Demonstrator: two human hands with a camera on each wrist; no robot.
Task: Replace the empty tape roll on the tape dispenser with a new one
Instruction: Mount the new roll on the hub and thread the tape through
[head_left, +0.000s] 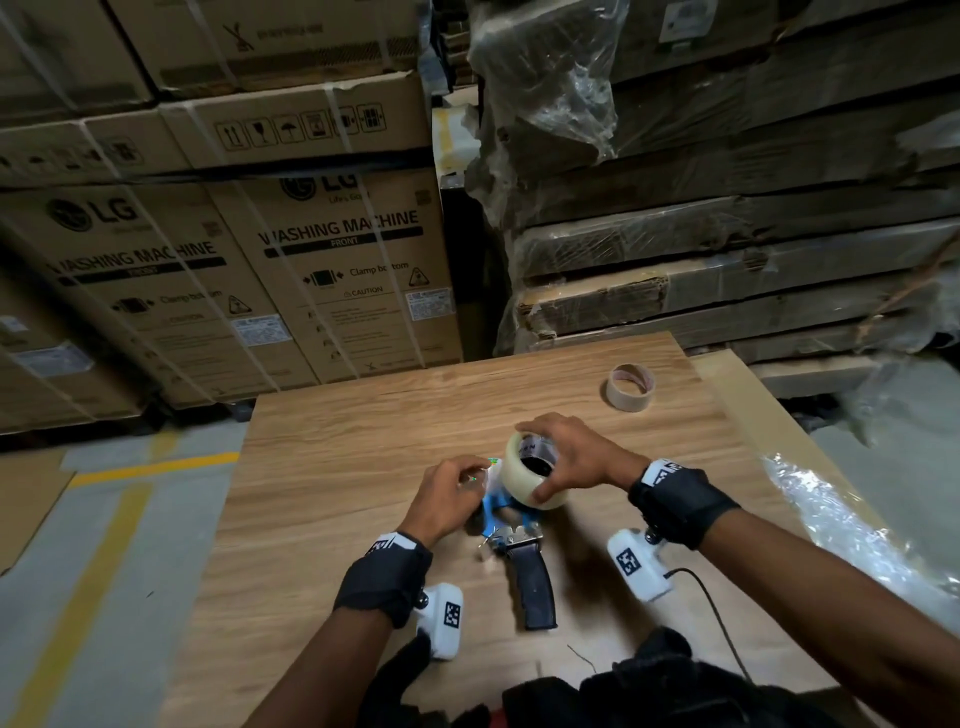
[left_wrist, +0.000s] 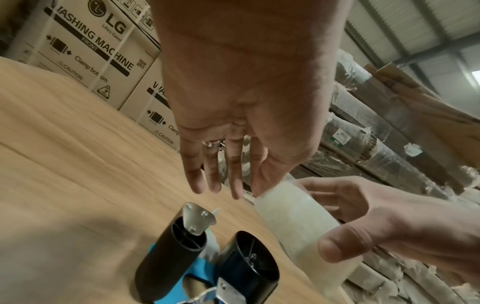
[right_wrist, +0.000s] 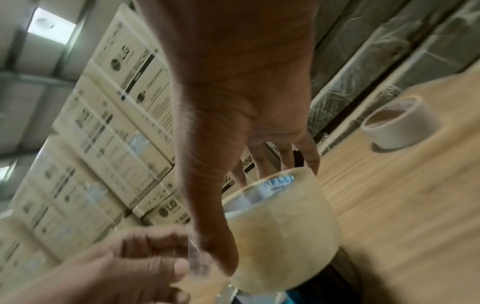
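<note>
A blue tape dispenser (head_left: 511, 540) with a black handle (head_left: 537, 587) lies on the wooden table (head_left: 337, 467). Its black hub (left_wrist: 249, 267) is bare in the left wrist view, beside the black roller (left_wrist: 168, 253). My right hand (head_left: 540, 462) grips the new clear tape roll (head_left: 532, 480) between thumb and fingers, just past the hub. The roll (right_wrist: 283, 236) shows a printed core. My left hand (head_left: 480, 475) pinches the roll's loose clear tape end (right_wrist: 194, 257). The empty cardboard core (head_left: 631, 387) stands apart at the far right of the table.
Stacked washing-machine cartons (head_left: 337, 270) rise behind the table on the left. Plastic-wrapped flat packs (head_left: 727, 249) stand at the back right. Crumpled plastic film (head_left: 841, 525) lies at the table's right edge. Yellow lines (head_left: 150, 462) cross the grey floor to the left.
</note>
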